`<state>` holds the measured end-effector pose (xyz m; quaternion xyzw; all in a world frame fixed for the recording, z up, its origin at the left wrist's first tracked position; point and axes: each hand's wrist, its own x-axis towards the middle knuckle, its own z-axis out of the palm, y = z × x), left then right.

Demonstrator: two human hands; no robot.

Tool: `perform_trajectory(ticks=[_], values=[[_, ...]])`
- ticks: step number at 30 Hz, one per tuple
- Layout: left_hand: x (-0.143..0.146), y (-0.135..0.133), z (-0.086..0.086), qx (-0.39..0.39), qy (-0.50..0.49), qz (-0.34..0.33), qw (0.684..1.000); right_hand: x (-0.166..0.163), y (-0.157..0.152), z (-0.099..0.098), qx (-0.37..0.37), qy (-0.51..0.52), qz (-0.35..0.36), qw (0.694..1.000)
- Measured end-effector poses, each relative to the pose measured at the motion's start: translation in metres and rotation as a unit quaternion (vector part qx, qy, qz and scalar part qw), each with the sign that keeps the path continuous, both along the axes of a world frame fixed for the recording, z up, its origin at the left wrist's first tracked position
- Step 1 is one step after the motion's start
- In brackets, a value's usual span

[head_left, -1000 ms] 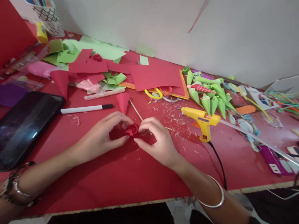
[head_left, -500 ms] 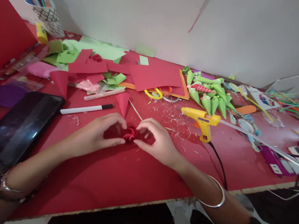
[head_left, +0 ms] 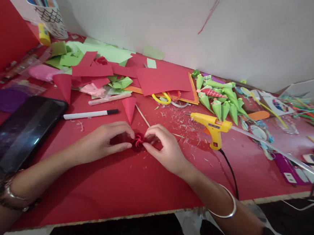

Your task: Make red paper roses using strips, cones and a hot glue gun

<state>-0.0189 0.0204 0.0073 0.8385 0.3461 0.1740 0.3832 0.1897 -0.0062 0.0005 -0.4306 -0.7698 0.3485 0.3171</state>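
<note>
A coiled red paper flower (head_left: 138, 142) with swirled layers is held just above the red table (head_left: 113, 186). My left hand (head_left: 107, 140) pinches its left edge between thumb and fingertips. On the opposite edge, my right hand (head_left: 165, 145) grips it the same way, fingers curled. Right behind the flower lie a red paper cone (head_left: 129, 108) and a thin wooden stick (head_left: 142, 115). A yellow glue gun (head_left: 213, 127) rests to the right of my right hand, its black cord running off the table's front edge.
A black phone (head_left: 22, 136) and a white marker (head_left: 89, 114) lie at left. Red paper sheets (head_left: 162, 81) and green scraps (head_left: 102, 51) cover the back. Green paper cones (head_left: 230, 101) are heaped behind the glue gun. A purple stapler-like object (head_left: 288, 169) sits at right.
The red paper flower has turned between my fingers, showing its swirl more from above. My left fingertips have shifted slightly to the right and down.
</note>
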Motion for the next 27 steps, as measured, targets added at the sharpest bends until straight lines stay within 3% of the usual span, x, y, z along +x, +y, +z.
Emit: perform_trajectory(ticks=[14,27], values=[[0.0026,-0.0012,-0.0026,0.002,0.002,0.007,1.0,-0.0024,-0.0061,0.0011,-0.038,0.011,0.022,0.999],[0.0068,-0.0069,0.0007,-0.049,0.016,0.037,0.998,-0.0065,-0.0081,0.0029,0.002,-0.068,0.061,0.996]])
